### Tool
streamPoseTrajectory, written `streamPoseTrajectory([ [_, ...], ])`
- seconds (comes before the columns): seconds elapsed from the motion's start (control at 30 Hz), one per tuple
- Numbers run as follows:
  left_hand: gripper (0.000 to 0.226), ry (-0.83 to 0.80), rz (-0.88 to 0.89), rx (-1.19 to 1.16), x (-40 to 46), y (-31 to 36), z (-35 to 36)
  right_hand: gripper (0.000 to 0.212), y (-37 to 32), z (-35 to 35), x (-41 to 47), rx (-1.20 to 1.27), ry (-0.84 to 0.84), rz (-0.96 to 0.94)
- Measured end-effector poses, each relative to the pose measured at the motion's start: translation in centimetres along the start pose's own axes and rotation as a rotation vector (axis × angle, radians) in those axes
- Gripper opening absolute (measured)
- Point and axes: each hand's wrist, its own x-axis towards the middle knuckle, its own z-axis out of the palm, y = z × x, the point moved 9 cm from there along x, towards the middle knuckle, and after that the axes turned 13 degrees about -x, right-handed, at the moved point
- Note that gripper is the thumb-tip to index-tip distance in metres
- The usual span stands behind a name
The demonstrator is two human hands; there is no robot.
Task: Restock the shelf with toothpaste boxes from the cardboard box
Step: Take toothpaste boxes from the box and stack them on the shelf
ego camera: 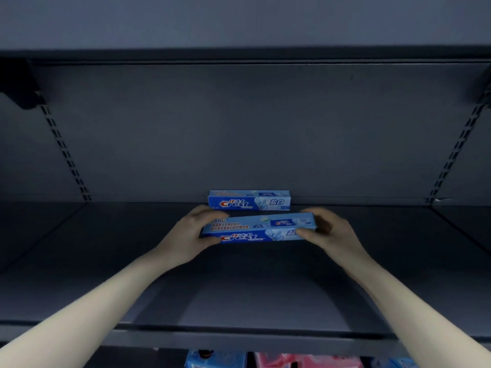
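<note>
A blue toothpaste box (256, 227) lies lengthwise between my hands, low over the grey shelf board (106, 261). My left hand (190, 235) grips its left end and my right hand (328, 231) grips its right end. Just behind it, a second blue toothpaste box (249, 200) stands on its long edge against the shelf's back panel. The cardboard box is not in view.
The shelf's front lip (239, 338) runs across the bottom of the view. An upper shelf (239, 54) overhangs above. Slotted uprights (63, 152) (454, 152) flank the back panel. Blue and pink packages (279, 361) sit on the level below.
</note>
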Motion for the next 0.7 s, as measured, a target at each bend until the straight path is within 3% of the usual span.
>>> streamPoseTrajectory([
  [0.17, 0.049, -0.038, -0.053, 0.049, -0.2, -2.5, 0.0, 0.025, 1.5, 2.2, 1.0, -0.144, -0.067, -0.006],
  [0.4, 0.050, -0.019, -0.025, 0.075, 0.1, -3.5, -0.1, 0.029, 2.7, 2.4, 2.6, -0.182, -0.018, -0.010],
  [0.53, 0.050, 0.099, -0.034, 0.124, 0.7, -3.9, -0.8, 0.030, 2.7, 2.4, 3.6, -0.213, 0.050, -0.002],
  [0.7, 0.055, 0.265, -0.178, 0.120, 1.9, -5.4, -1.6, 0.030, 2.4, 2.3, 5.1, -0.351, 0.139, 0.004],
])
